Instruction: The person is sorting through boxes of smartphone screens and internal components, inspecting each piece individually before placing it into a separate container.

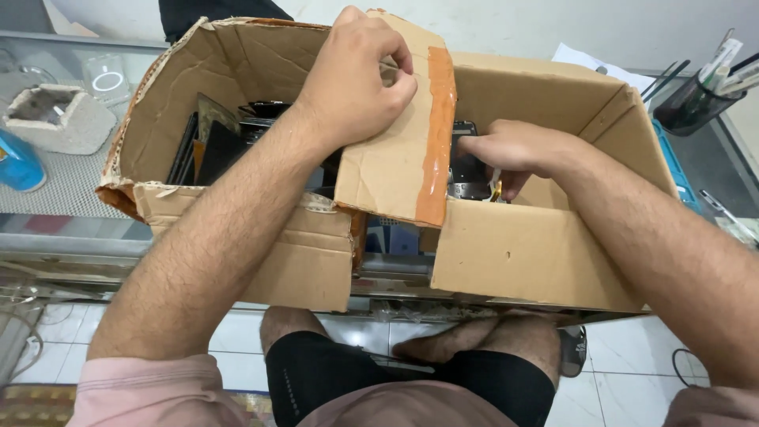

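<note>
1. The left hand [356,75] is closed on the edge of a cardboard flap [395,150], fingers curled over its top, holding it up and away from the opening of the cardboard box [545,245]
2. The right hand [514,150] reaches down into the box, fingers bent round a dark flat phone part [468,162] that stands on edge just beside the orange tape [439,126] on the flap; it looks like a light pinch, though the fingertips are partly hidden
3. More dark flat panels [209,146] stand upright on the left side of the box, well apart from the right hand
4. To do this well, the flap should be kept firmly back so it does not drop on the reaching wrist, since the cardboard is torn and limp
5. The part is probably thin and easy to crack, so it is best lifted straight up by its edges, not bent or dragged across its neighbours
6. The box sits at the edge of a glass counter [71,190], over the person's knees; leaning on its near wall could tip it, so the pull should go upward
7. A holder of pens [696,99] stands behind the box on the right
</note>
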